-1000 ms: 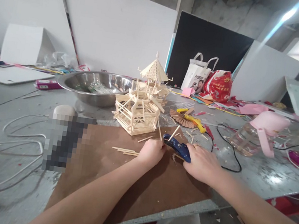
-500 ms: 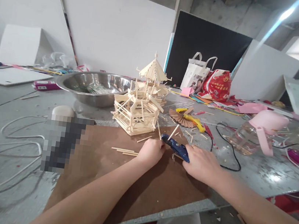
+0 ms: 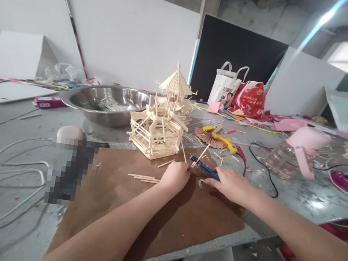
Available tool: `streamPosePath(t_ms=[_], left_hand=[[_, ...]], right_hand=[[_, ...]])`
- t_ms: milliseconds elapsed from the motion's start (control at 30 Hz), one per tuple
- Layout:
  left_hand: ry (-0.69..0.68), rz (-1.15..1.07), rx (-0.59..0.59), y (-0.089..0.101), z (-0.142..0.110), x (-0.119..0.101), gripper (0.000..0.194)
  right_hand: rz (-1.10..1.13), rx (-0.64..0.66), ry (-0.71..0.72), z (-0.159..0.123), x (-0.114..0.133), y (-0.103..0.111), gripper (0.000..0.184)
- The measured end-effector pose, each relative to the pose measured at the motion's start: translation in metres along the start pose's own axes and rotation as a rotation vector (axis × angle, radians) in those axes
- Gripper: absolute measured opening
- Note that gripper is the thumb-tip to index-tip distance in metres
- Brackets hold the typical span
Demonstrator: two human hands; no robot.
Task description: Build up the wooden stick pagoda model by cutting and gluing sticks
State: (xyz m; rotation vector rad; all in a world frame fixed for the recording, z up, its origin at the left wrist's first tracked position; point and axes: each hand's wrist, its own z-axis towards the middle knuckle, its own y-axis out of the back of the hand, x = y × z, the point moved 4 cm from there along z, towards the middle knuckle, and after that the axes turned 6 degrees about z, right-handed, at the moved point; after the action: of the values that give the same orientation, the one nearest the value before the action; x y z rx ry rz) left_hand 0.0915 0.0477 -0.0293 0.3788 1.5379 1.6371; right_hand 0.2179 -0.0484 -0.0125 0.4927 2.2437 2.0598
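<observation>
My left hand is closed with its fingers pinched around a thin wooden stick that slants up to the right. In my right hand is a pair of dark blue pliers, their head across the stick just beside the left fingertips. The jaws are too small to make out clearly. Another stick leans just above my left hand. Several loose sticks lie on the brown sheet to the left. Behind my hands stands a pagoda-like model built of wooden sticks.
Behind the model's left side sits a steel basin. A yellow glue gun lies by a brown paper fan, its black cord trailing right. Further right is a pink-lidded bottle. White cables curl at left; bags stand behind.
The pliers have turned in my right hand and look narrower, their head now lying across the slanted stick. The stick tilts a little more to the right. My left hand stays nearly in place.
</observation>
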Motion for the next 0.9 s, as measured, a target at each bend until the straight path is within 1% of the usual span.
streamPosePath(t_ms=[100,233,300,433,533,600,700,800,900], left_hand=[[0.006,-0.022,-0.014,0.004,0.0,0.005,0.026],[0.005,-0.035,-0.034,0.007,-0.001,0.011,0.028],[-0.006,-0.036,-0.04,0.007,-0.002,0.013,0.028],[-0.02,-0.023,-0.044,0.006,-0.002,0.013,0.028],[-0.017,0.001,-0.036,0.006,-0.003,0.012,0.028],[-0.013,0.022,-0.03,0.006,-0.004,0.012,0.028],[-0.005,0.057,-0.02,0.006,-0.004,0.012,0.029],[-0.002,0.083,-0.006,0.005,-0.005,0.011,0.029],[-0.002,0.097,0.006,0.004,-0.005,0.011,0.029]], right_hand=[[0.144,0.123,0.005,0.012,-0.011,-0.001,0.052],[0.389,0.394,-0.018,0.022,-0.015,-0.004,0.053],[0.454,0.447,-0.07,0.023,-0.015,-0.002,0.05],[0.51,0.464,-0.201,0.024,-0.017,-0.002,0.048],[0.563,0.474,-0.205,0.025,-0.018,-0.007,0.056],[0.57,0.431,-0.211,0.027,-0.02,-0.009,0.064],[0.559,0.363,-0.281,0.03,-0.023,-0.013,0.072],[0.559,0.347,-0.367,0.032,-0.022,-0.014,0.076],[0.534,0.315,-0.395,0.032,-0.018,-0.012,0.075]])
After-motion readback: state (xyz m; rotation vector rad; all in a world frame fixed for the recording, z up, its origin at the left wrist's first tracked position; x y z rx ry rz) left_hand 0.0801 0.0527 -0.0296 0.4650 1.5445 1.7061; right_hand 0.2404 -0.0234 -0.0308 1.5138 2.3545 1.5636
